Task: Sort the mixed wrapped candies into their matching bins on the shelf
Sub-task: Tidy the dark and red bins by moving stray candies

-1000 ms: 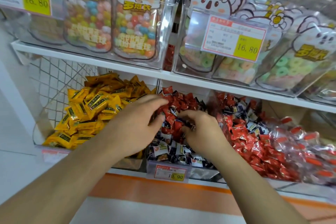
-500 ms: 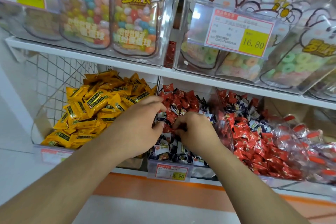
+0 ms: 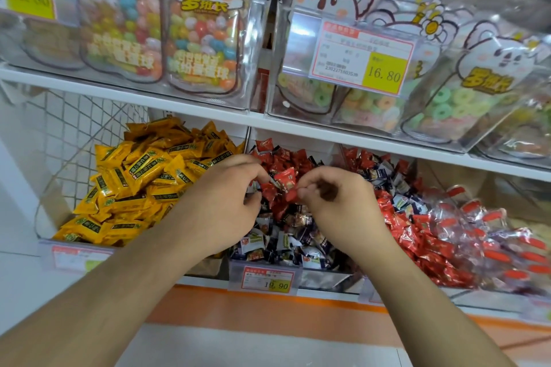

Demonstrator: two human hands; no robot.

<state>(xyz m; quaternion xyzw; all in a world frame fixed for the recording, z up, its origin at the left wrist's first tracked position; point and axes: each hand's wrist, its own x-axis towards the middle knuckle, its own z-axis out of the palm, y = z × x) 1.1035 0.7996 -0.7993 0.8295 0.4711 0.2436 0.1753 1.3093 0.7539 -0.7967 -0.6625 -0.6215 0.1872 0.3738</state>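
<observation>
We pinch a red candy (image 3: 285,180) between left hand (image 3: 226,202) and right hand (image 3: 337,199), lifted just above the middle bin (image 3: 325,275). Red and dark wrappers still mix there and in the right bin (image 3: 432,292), so most sorting remains.

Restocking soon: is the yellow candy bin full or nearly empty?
Full. The yellow candy bin holds yellow packets heaped well above its clear front wall.
</observation>
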